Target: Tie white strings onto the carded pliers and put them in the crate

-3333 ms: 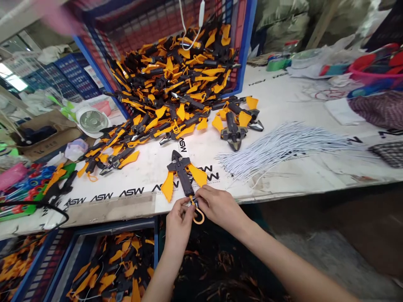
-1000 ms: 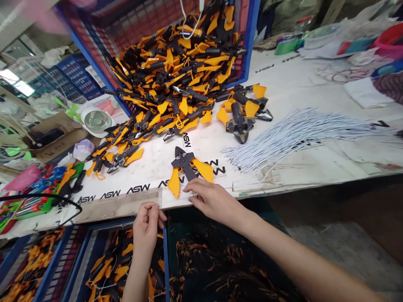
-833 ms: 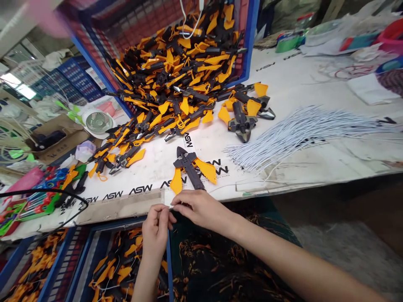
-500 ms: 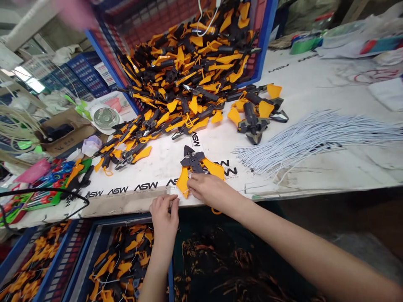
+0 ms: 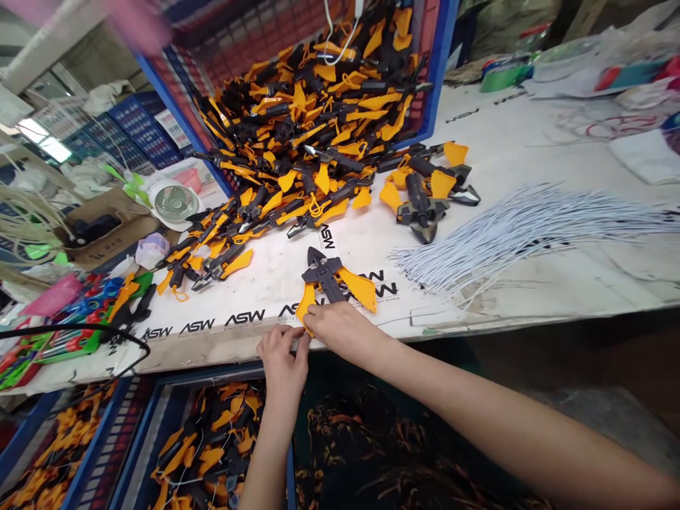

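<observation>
Sitting lower left: blue crate [image 5: 291, 476], below the table [image 5: 270, 276], seemingly within reach.
Left hand [image 5: 285, 358], lower centre: fingertips narrowed, almost meeting; whether they hold anything, cannot tell.
Winged piece [image 5: 328, 278], centre: black-and-orange, flat, arrowhead toward the top, lower end seemingly turned handward.
Right hand [image 5: 343, 329], centre: curled over that end, perhaps steadying; grip hidden, cannot tell.
White tie bundle [image 5: 510, 230], right: strand ends toward hands, presumably for reach.

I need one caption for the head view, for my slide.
Left hand and right hand close together at the near end of an orange-winged black piece, pale strands lying nearby.
</observation>
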Available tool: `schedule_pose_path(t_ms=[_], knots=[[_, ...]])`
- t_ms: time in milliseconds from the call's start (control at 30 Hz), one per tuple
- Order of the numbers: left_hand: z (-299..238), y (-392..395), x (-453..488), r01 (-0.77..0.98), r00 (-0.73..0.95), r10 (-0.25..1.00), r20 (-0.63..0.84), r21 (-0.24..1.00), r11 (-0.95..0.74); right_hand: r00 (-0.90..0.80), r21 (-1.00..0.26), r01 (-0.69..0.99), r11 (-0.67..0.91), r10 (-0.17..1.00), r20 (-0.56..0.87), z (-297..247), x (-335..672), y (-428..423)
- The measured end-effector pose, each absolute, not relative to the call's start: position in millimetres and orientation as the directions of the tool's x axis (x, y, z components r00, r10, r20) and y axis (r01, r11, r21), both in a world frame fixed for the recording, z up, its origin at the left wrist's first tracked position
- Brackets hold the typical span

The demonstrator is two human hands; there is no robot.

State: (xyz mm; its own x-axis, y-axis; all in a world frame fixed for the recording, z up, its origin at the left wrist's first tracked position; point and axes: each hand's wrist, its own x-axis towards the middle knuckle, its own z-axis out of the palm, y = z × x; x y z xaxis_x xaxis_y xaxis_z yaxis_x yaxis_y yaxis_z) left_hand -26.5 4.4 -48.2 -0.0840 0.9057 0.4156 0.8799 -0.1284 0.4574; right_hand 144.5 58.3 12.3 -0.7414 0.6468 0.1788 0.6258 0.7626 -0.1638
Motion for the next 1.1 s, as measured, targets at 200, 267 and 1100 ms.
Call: schedule_pose_path(t_ms=[200,267,1100], knots=[[-47,5,-23,0.909,-0.052,0.909,0.413,0.396,-0.128,-0.672,-0.231,0.67,0.706,0.708,0.216,8,149,49],[-43,6,-19,0.911,-0.035,0.918,0.395,0.391,-0.133,-0.649,-0.221,0.675,0.704,0.709,0.275,5,150,47],[14,-50,-23,-0.447,-0.082,0.972,-0.222,0.879,0.164,-0.564,-0.858,0.028,0.512,0.717,0.41,2,138,24]])
